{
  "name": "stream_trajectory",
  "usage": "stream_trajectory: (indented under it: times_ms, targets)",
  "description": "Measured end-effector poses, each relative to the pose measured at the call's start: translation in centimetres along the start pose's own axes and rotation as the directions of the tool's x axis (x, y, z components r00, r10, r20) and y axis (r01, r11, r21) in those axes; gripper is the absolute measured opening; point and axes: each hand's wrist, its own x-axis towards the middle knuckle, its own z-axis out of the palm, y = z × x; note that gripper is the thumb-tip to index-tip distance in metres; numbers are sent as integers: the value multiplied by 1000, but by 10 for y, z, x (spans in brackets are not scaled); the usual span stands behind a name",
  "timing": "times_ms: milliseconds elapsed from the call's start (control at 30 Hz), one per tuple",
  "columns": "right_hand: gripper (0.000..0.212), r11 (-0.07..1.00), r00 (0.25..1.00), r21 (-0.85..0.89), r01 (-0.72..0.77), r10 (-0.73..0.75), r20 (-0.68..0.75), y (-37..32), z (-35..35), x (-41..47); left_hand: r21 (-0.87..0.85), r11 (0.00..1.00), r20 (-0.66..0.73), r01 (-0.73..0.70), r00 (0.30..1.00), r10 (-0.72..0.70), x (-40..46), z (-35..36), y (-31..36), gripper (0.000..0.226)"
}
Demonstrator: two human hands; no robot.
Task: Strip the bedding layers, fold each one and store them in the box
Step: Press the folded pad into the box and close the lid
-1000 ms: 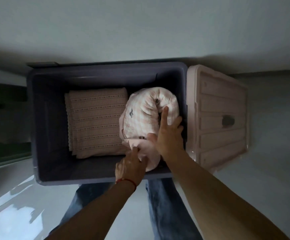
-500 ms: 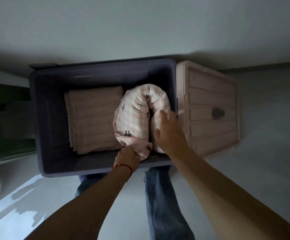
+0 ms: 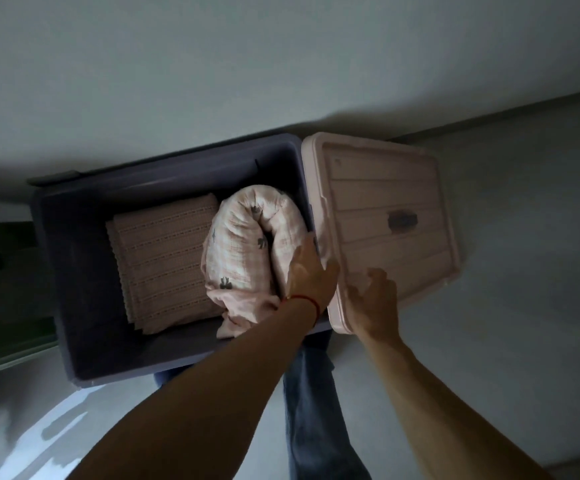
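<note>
A dark grey storage box [image 3: 74, 289] stands open on the floor below me. Inside on the left lies a folded pink woven cover [image 3: 164, 265]. Beside it on the right sits a rolled pink checked bedding bundle [image 3: 243, 244] with small dark prints. The pink lid [image 3: 385, 188] is tilted against the box's right side. My left hand [image 3: 307, 271], a red string at its wrist, grips the lid's left edge beside the bundle. My right hand [image 3: 375, 303] grips the lid's near corner, with its fingers curled over it.
The box stands against a pale wall [image 3: 281, 64]. A dark green piece of furniture [image 3: 1, 271] is at the far left. My jeans-clad legs [image 3: 312, 393] are just in front of the box. Grey floor [image 3: 523, 271] stretches to the right of the lid.
Both hands have left the rolled bundle, which now rests in the box, and moved right to the lid. The lid has tilted from where it leaned.
</note>
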Motion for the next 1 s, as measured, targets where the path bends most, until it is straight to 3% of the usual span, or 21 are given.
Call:
stream_trajectory:
  times_ms: [67,133,200,267,400,467,567,767,1000]
  targets:
    - [48,999,1000,32,11,-11,10,11,-10,3,-26,1000,-45,-4,999,3,14,12,16,53]
    - [42,999,999,17,32,-32,26,20,-17,5,11,1000,-66,29,997,-28,28,19,22,71]
    - [42,998,998,26,57,-58,30,29,-23,7,147,988,-51,47,998,-40,39,27,27,96]
    - [43,996,996,34,83,-85,42,34,-25,6,357,933,-52,37,998,-20,47,29,31,107]
    - [44,993,994,65,97,-100,47,41,-27,4,601,797,-103,65,995,-4,47,36,58,84]
    - [44,992,993,85,97,-101,52,43,-29,0,609,786,-148,103,989,-15,45,40,60,85]
    - [45,992,993,85,92,-98,63,45,-32,-5,495,854,-204,164,976,-69,40,39,59,93]
    - [57,997,979,-62,-39,51,197,43,-40,-15,503,862,-160,62,987,22,20,-1,59,95]
    - [56,993,974,-111,45,-19,227,13,0,-68,431,902,-229,-32,963,144,-35,-93,25,95]
